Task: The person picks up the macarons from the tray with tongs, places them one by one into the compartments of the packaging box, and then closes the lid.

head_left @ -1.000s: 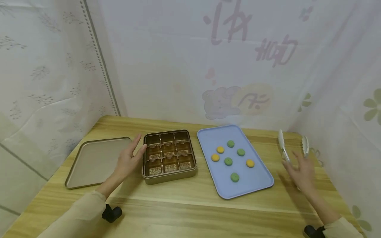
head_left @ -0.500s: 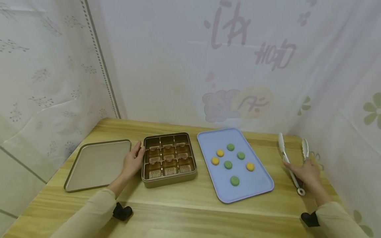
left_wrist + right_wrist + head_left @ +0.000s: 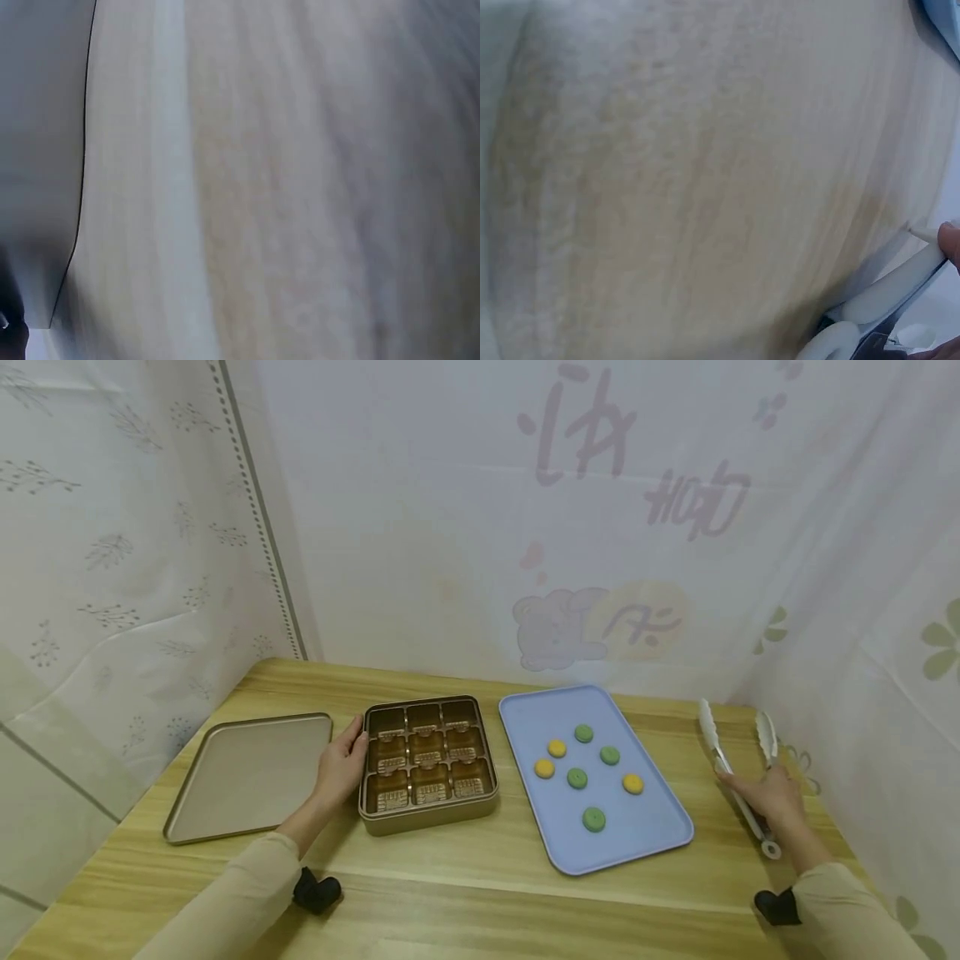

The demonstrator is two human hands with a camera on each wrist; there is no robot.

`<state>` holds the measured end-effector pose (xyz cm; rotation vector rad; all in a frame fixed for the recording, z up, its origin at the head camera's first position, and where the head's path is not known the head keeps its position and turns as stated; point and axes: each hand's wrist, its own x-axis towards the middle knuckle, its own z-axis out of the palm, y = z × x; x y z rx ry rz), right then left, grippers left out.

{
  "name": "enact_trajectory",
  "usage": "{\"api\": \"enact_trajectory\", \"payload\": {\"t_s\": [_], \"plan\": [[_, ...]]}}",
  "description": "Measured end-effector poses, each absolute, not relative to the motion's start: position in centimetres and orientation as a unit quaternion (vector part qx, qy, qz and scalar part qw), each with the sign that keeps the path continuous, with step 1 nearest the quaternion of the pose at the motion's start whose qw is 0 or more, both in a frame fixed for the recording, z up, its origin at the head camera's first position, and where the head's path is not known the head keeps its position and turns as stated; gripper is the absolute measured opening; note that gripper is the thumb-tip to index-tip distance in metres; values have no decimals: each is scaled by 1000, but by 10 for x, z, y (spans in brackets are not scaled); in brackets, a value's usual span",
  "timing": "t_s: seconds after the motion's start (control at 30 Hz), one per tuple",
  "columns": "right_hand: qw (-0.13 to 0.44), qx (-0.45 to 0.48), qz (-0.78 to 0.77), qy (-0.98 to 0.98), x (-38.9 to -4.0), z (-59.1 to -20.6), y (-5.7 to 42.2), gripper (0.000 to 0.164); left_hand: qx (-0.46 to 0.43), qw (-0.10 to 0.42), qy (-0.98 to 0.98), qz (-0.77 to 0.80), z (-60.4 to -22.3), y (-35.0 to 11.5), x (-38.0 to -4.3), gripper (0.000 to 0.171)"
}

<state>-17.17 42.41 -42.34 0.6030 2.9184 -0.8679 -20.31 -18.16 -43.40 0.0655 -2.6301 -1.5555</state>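
In the head view my left hand rests against the left side of a gold tin box, its fingers along the wall. The box holds a brown insert divided into compartments, with nothing in them. At the right, my right hand grips metal tongs by the arms, with the pale scalloped tips spread apart and pointing away. The right wrist view shows the handle end of the tongs and part of a finger. Neither the box nor the left fingers can be made out in the left wrist view.
A light blue tray between box and tongs carries several small round green cookies and three yellow cookies. Left of the box lies a flat gold lid. Curtains enclose the back and sides of the wooden table.
My left hand has moved right, up against the box. My right hand has come down onto the tongs and taken hold of them; their ring end has shifted slightly right.
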Motion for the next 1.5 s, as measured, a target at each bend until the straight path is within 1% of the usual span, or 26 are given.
{"api": "enact_trajectory", "payload": {"t_s": [0.13,0.23,0.3,0.4,0.53,0.67,0.77,0.83,0.97,1.1,1.3,1.5], "plan": [[24,176,-291,940,-168,-420,425,90,19,49,-864,-501,-434,-180,-203,49],[13,156,-287,945,-163,-421,427,82,15,48,-866,-498,-434,-181,-202,50],[-8,139,-284,949,-159,-425,428,72,16,43,-866,-498,-435,-181,-202,52],[-50,104,-276,954,-154,-428,428,64,15,36,-866,-499,-434,-181,-201,54],[-105,68,-269,955,-143,-428,425,64,13,36,-866,-499,-434,-182,-201,54],[-157,20,-244,957,-132,-428,417,57,17,36,-868,-495,-435,-182,-201,54],[-187,-46,-208,959,-124,-426,407,54,19,38,-870,-492,-435,-182,-201,54],[-197,-99,-188,957,-118,-424,400,53,18,39,-870,-491,-435,-182,-201,54],[-192,-227,-168,940,-109,-421,386,55,16,41,-870,-491,-435,-182,-202,54],[-166,-308,-162,923,-104,-416,375,59,15,43,-869,-493,-435,-183,-203,53],[-144,-348,-136,916,-101,-408,365,60,14,49,-870,-490,-437,-183,-203,53],[-138,-355,-123,916,-98,-408,362,59,12,57,-872,-485,-438,-182,-204,52]]}}
